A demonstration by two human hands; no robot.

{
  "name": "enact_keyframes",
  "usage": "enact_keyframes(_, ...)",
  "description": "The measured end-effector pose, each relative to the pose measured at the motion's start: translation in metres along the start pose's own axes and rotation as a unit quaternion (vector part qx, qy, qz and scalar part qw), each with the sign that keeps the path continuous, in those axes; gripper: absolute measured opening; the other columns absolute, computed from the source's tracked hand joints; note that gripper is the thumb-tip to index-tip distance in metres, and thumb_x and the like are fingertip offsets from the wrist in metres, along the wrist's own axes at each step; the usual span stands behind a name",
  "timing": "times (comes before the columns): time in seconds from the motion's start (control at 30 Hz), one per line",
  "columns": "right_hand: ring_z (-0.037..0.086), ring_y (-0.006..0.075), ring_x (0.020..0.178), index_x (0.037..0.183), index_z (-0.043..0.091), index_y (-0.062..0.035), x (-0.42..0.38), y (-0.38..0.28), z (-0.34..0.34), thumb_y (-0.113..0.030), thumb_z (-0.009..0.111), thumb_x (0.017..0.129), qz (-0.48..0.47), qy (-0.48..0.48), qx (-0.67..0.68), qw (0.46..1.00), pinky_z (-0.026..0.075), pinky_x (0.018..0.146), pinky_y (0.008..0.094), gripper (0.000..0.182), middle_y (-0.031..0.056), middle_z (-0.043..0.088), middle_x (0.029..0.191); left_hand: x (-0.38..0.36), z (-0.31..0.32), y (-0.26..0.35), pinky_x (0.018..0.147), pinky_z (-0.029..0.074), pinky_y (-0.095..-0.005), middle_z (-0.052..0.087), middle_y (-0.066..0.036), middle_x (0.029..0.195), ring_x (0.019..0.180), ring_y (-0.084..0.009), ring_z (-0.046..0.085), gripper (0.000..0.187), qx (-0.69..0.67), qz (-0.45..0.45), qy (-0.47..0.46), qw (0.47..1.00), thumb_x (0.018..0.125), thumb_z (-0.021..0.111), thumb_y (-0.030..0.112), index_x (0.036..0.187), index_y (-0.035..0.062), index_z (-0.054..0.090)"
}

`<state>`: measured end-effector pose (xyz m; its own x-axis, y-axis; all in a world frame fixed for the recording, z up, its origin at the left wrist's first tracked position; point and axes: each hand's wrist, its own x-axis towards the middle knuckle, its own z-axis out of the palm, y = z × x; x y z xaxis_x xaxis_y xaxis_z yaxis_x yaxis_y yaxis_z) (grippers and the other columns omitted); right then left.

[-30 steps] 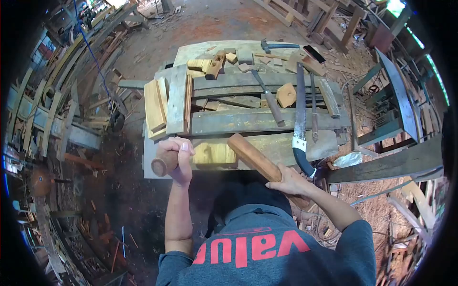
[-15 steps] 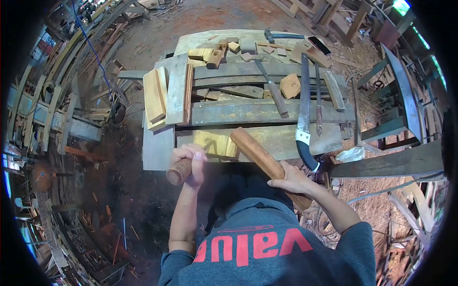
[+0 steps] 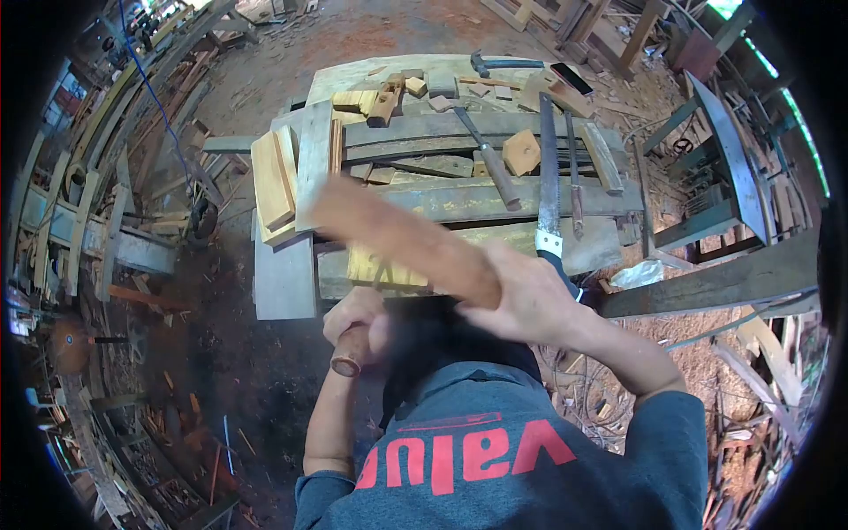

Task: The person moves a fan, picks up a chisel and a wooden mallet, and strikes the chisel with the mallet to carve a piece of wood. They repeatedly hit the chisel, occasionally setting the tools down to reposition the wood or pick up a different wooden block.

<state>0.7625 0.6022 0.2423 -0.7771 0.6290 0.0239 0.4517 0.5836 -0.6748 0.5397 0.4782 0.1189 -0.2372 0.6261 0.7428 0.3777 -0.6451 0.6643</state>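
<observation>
Near the bench (image 3: 594,250), right hand (image 3: 526,296) clamps a slanted bar (image 3: 406,243); left hand (image 3: 356,316), a handle (image 3: 350,353).

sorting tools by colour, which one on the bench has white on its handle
The saw, partly behind the right hand. Its handle is white and black; the hammer has a dark one, the chisel-like tool and thin tool brown ones.

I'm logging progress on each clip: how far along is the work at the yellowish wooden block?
Done: the yellowish wooden block is set at the near edge of the workbench.
In hand: the left hand grips a wooden tool handle; the right hand holds a wooden club.
Left: no finished cut is discernible, so work probably remains; how much, I cannot tell.
</observation>
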Motion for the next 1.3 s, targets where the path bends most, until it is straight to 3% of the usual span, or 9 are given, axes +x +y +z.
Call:
enact_keyframes(0.17,0.06,0.0353,0.074,0.118,0.047,0.0006,-0.009,-0.083,-0.003,-0.028,0.078,0.063,-0.339,-0.076,-0.069,0.935,0.053,0.067,0.0453,0.069,0.0157,0.056,0.085,0.005,0.003,-0.005,0.06,0.049,-0.0349,0.055,-0.006,0.068,0.057,-0.0193,0.053,0.018,-0.089,0.003,0.063,0.994,0.081,0.065,-0.004,0.08,0.0029,0.049)
enact_keyframes(0.33,0.058,0.031,0.059,0.108,0.047,0.0008,0.002,-0.058,0.028,-0.026,0.072,0.07,-0.216,-0.068,-0.101,0.969,0.049,0.051,0.0411,0.053,0.0132,0.053,0.077,0.009,-0.008,-0.002,0.061,0.048,-0.034,0.056,-0.008,0.068,0.061,-0.0182,0.053,0.014,-0.084,-0.036,0.03,0.995,0.078,0.059,-0.005,0.08,0.0045,0.049)
enact_keyframes(0.5,0.055,0.017,0.057,0.096,0.049,-0.0013,-0.026,-0.086,0.032,-0.025,0.069,0.065,-0.424,-0.005,-0.073,0.902,0.044,0.044,0.0307,0.044,0.0063,0.049,0.069,0.0,-0.003,-0.009,0.061,0.047,-0.0334,0.057,-0.009,0.068,0.06,-0.0186,0.053,0.014,-0.08,-0.011,0.053,0.995,0.078,0.059,-0.006,0.081,0.0036,0.048)
enact_keyframes(0.57,0.059,0.0206,0.06,0.094,0.048,-0.0017,-0.003,-0.063,0.047,-0.022,0.072,0.065,-0.234,-0.137,-0.191,0.944,0.046,0.046,0.0337,0.042,0.0093,0.053,0.074,0.0,-0.003,-0.007,0.06,0.047,-0.0337,0.056,-0.009,0.068,0.059,-0.0184,0.053,0.014,-0.066,-0.02,0.074,0.995,0.078,0.058,-0.005,0.082,0.0034,0.048)
enact_keyframes(0.7,0.056,0.0192,0.062,0.111,0.045,0.0006,-0.009,-0.073,0.034,-0.024,0.069,0.065,-0.293,-0.074,-0.152,0.941,0.045,0.048,0.0319,0.057,0.0078,0.051,0.075,-0.002,-0.004,-0.013,0.06,0.048,-0.0342,0.055,-0.009,0.069,0.059,-0.0184,0.054,0.013,-0.089,0.008,0.095,0.991,0.079,0.057,-0.004,0.082,0.0034,0.047)
enact_keyframes(0.83,0.054,0.0188,0.058,0.102,0.046,-0.0016,-0.021,-0.084,0.04,-0.023,0.066,0.067,-0.395,-0.025,-0.133,0.909,0.043,0.047,0.0317,0.046,0.0067,0.049,0.072,-0.005,-0.004,-0.009,0.062,0.05,-0.0349,0.056,-0.009,0.069,0.06,-0.0187,0.056,0.013,-0.068,0.002,0.065,0.996,0.079,0.059,-0.004,0.081,0.0043,0.048)
enact_keyframes(0.9,0.057,0.0281,0.068,0.095,0.045,-0.003,0.001,-0.052,0.056,-0.026,0.071,0.068,-0.218,-0.112,-0.146,0.958,0.047,0.056,0.0398,0.044,0.012,0.05,0.077,-0.005,-0.005,-0.01,0.063,0.05,-0.0356,0.056,-0.009,0.069,0.06,-0.0187,0.056,0.014,-0.041,0.002,0.08,0.996,0.079,0.059,-0.003,0.08,0.0044,0.048)
enact_keyframes(1.17,0.057,0.0222,0.061,0.109,0.046,0.0007,-0.011,-0.078,0.038,-0.022,0.07,0.064,-0.383,-0.065,-0.073,0.918,0.047,0.05,0.0341,0.056,0.0073,0.049,0.072,-0.013,-0.006,-0.011,0.069,0.05,-0.039,0.055,-0.008,0.071,0.063,-0.0198,0.056,0.016,-0.066,-0.021,0.102,0.992,0.078,0.061,-0.001,0.081,0.0053,0.047)
enact_keyframes(1.3,0.063,0.0339,0.07,0.102,0.044,-0.0004,0.011,-0.037,0.055,-0.022,0.075,0.067,-0.211,-0.137,-0.091,0.964,0.051,0.058,0.0445,0.051,0.0139,0.054,0.078,-0.01,-0.006,-0.008,0.075,0.049,-0.0417,0.055,-0.007,0.071,0.065,-0.0196,0.057,0.017,-0.031,-0.054,0.143,0.988,0.079,0.06,-0.005,0.081,0.0059,0.046)
